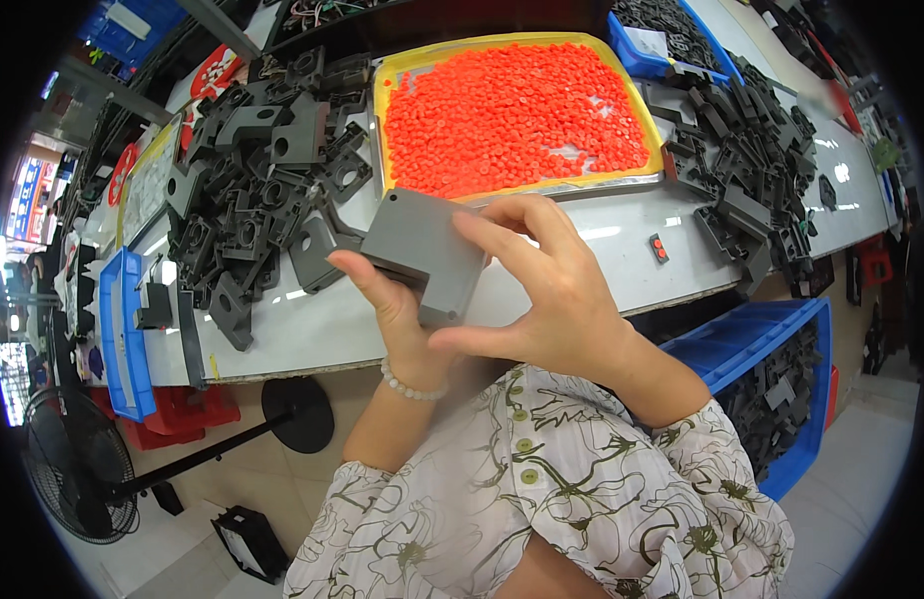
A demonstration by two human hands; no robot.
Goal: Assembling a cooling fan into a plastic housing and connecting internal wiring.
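A dark grey plastic housing, box-shaped with a notch on its near side and a small hole in one corner, is held above the front of the table. My left hand, with a beaded bracelet at the wrist, supports it from below and the left, thumb stretched out. My right hand grips its right side, fingertips on the top edge and thumb near the lower corner. The fingers behind the housing are hidden. Beyond it stands a yellow-rimmed tray spread with small red caps.
Heaps of grey plastic parts lie at the left and right. A small part with red dots rests on the white table. A blue crate of parts stands low at the right, a black fan at the left.
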